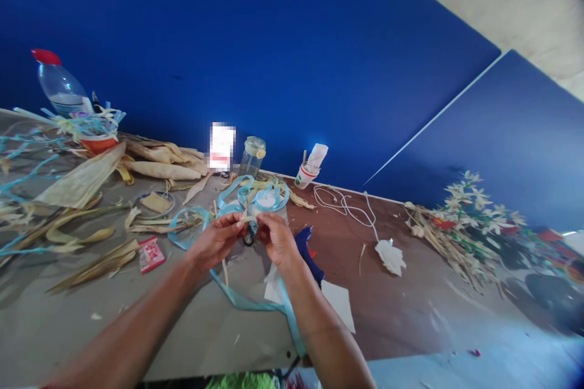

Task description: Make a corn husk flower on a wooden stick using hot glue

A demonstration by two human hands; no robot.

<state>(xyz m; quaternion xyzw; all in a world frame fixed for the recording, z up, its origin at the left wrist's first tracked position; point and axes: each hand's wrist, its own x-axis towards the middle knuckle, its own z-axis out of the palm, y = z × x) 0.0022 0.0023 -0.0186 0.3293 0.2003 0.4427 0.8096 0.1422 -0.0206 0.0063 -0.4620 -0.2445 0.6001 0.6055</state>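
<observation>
Centrally, blue ribbon (246,304) btwn both grips, left hand (216,242) pinching it, right hand (276,238) pinching it

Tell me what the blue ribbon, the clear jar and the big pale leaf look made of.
The ribbon: satin-like fabric or plastic; smooth, faintly shiny, curls in limp loops.
The jar: clear glass or plastic, hard to tell; background shows through, pale lid.
The leaf: dried plant husk, probably corn; matt, tan, curled edges.
</observation>
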